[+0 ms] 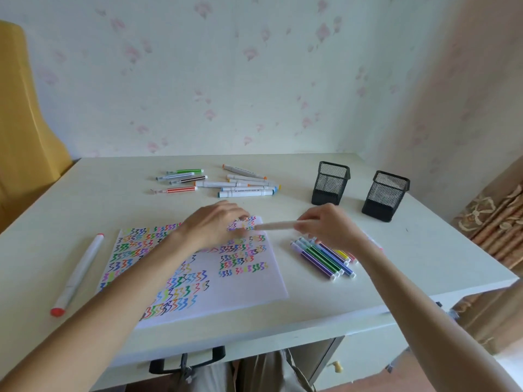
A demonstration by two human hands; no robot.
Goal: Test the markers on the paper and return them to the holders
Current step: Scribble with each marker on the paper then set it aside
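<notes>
Hands meet over the far right corner of the paper (198, 278), a white sheet crowded with coloured zigzag rows that lies near the front edge of the pale table (382, 273). The right hand (329, 224) curls its fingers round one end of a pale marker (276, 225), which lies almost level and points left toward the left hand (213, 222). That hand's fingers are bunched at the marker's other end; whether they pinch a cap or only the tip, I cannot tell through the blur.

Just under the right wrist, a row of thin markers (325, 257) lies side by side, close to the paper's right edge but off it. Two black mesh holders (329, 183) (385, 196) stand upright further back on the right, apart from each other, the nearer one not far from the table's right edge. At the back, well beyond the paper, thick white markers (246, 185) sit in a loose heap with a few slim ones (181, 179) just to their left. A single large red-capped marker (77, 274) lies alone to the left of the sheet, its cap near the front edge. Open tabletop stretches between the paper and the back heap, and between the holders and the right hand.
</notes>
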